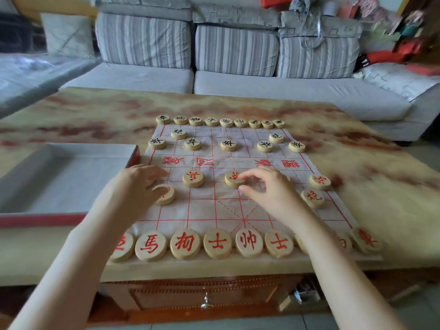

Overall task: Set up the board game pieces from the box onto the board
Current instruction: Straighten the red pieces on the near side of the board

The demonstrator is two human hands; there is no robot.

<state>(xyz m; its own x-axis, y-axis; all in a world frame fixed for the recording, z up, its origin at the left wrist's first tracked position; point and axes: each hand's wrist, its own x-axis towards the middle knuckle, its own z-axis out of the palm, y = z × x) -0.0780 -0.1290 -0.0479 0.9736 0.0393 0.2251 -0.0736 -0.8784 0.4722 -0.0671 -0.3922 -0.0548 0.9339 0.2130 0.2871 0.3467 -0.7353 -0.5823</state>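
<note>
Broadly, we are looking across the marbled coffee table (357,163), with the empty grey-lined game box (62,177) sitting at its left, touching the edge of the board.

Paper xiangqi board (214,203): we are judging it thin, limp and creased, so it is likely sliding or wrinkling if pieces get dragged; lifting and placing looks safer. Its long axis is running away from us, river text across the middle.

Black-lettered pieces (228,145) are sitting ranked at the far end. The red back row (217,243) is lining the near edge, characters upright toward us.

Wooden discs: we are judging them light, stiff, smooth and not fragile, with no long axis of their own; only the character's facing matters. Best hold is across the rim, thumb opposite fingers.

Left hand (140,184): fingers curled loosely, resting on a red piece (165,195) at the board's left side, not clamped on it.

Right hand (269,186): thumb and fingers are closing together round the rim of the centre red soldier (232,179); we are reading this as a light pinch for turning it, since its character looks rotated.
</note>
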